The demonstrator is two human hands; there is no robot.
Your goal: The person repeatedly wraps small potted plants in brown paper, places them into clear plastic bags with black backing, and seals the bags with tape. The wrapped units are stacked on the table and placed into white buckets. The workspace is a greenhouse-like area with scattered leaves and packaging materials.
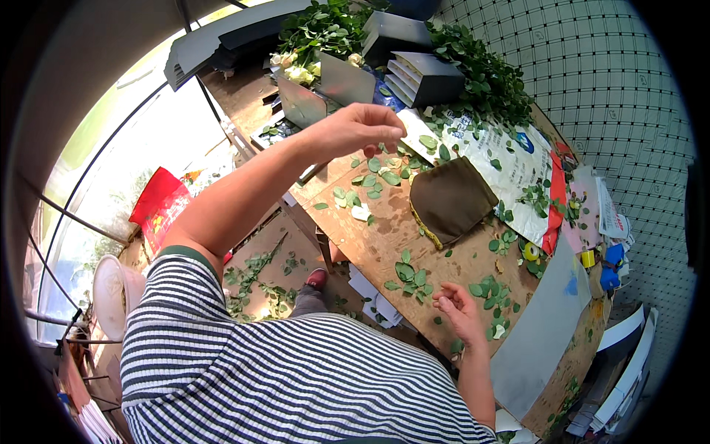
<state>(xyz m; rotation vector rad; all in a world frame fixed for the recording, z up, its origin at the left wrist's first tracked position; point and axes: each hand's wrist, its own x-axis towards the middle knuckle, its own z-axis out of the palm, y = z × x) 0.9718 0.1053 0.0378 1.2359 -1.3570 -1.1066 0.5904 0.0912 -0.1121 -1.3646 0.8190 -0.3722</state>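
Observation:
My left hand (372, 127) is raised over the far part of the wooden table (370, 240), near a white sheet (418, 135). Its fingers bend loosely downward and I see nothing held in them. Lower right, my right hand (460, 314) hovers at the near side of the table with fingers half curled and apart, nothing in it. Green leaves (411, 278) lie just left of it, with more leaves (494, 291) to its right. Between the hands rests a dark olive cloth pad (452, 201) with a rounded, yellowish edge.
Leafy green stems (484, 70) and pale roses (299, 74) are heaped at the back beside dark box-like holders (436, 78). A white plastic sack (510, 174) lies far right, a grey sheet (540, 333) near right. A white bucket (109, 288) stands left; cut stems (259, 274) litter the floor.

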